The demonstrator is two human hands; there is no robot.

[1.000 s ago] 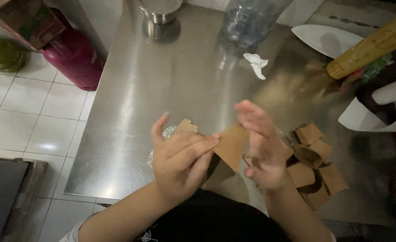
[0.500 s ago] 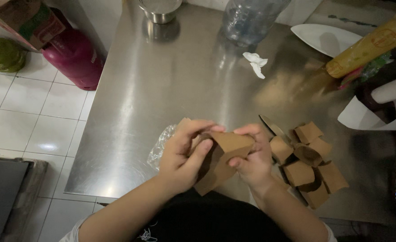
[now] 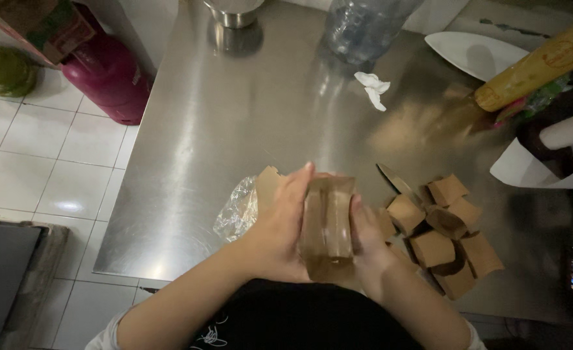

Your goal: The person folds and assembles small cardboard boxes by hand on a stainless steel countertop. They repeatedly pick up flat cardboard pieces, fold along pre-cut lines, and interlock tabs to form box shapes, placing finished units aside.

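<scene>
Cardboard box (image 3: 327,223), brown and still half flat, sits between both my hands just above the near edge of the steel table (image 3: 247,116). My left hand (image 3: 280,227) wraps its left side, fingers closed over the top panel; my right hand (image 3: 366,234) presses the other side, mostly hidden behind the box, so both are clamped on it. I judge I am in the middle of folding it into shape: the panels are bent up but I cannot tell whether any tabs are locked. Next calls for squeezing the sides square and tucking the flaps without creasing the thin board. Just to my right lies a pile of folded boxes (image 3: 445,233), near enough to bump. A crumpled clear plastic wrap (image 3: 238,210) lies just beside my left hand.
</scene>
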